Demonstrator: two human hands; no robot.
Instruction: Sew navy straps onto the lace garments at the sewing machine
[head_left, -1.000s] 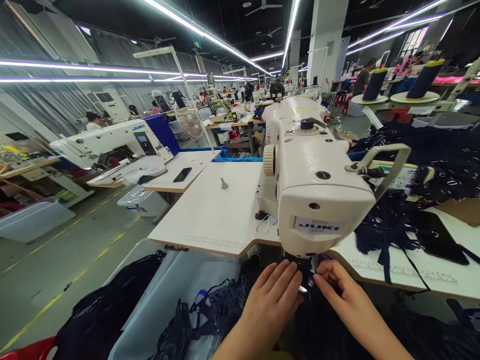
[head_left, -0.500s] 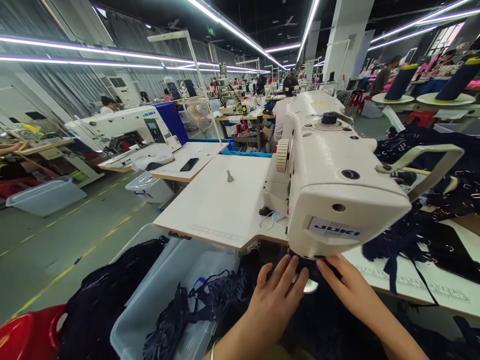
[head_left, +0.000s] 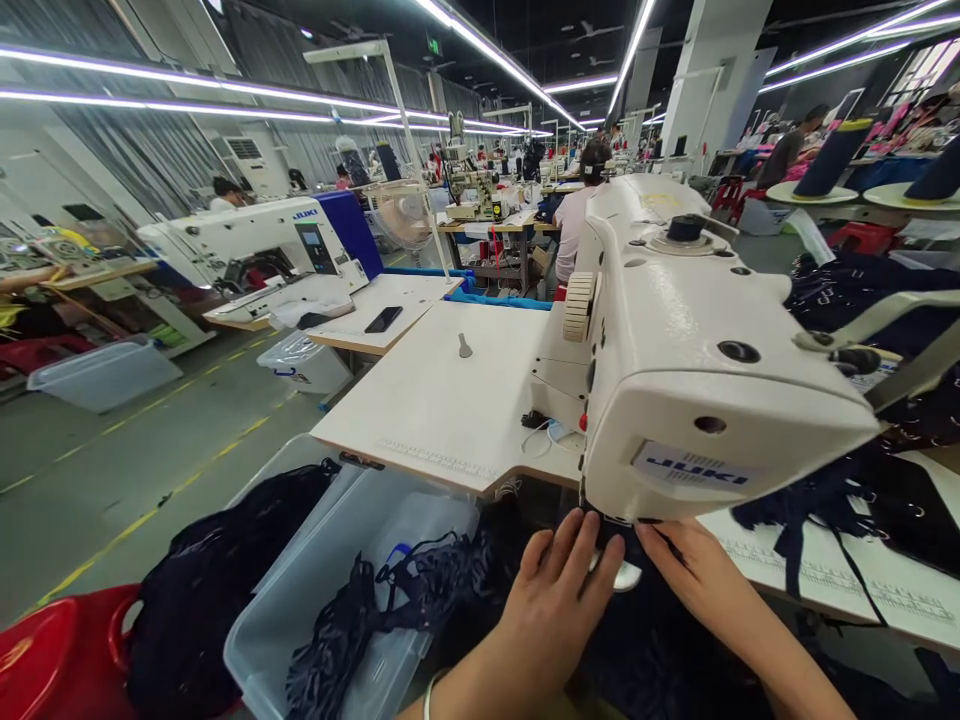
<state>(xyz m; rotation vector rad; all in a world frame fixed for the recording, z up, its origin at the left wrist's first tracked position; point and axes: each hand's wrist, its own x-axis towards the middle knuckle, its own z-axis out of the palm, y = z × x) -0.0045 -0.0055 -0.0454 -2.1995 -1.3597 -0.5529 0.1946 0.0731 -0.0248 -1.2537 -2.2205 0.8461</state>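
Note:
A white JUKI sewing machine [head_left: 675, 340] stands on a pale table [head_left: 450, 400] in front of me. My left hand [head_left: 559, 595] lies flat with fingers stretched out on dark navy fabric [head_left: 645, 650] just below the machine's head. My right hand [head_left: 694, 575] rests on the same fabric to the right, fingers extended toward the needle area, their tips partly hidden under the head. A small pale part of the machine bed [head_left: 626, 573] shows between the hands.
A clear plastic bin [head_left: 330, 600] with dark straps sits at lower left, beside a red stool [head_left: 52, 660] and a dark fabric heap [head_left: 202, 590]. More navy garments [head_left: 877, 480] pile on the table's right. Other machines, tables and seated workers fill the hall behind.
The view has tilted up and shifted right. Both hands stay on the fabric under the machine head, having slid slightly forward; the left fingers have spread.

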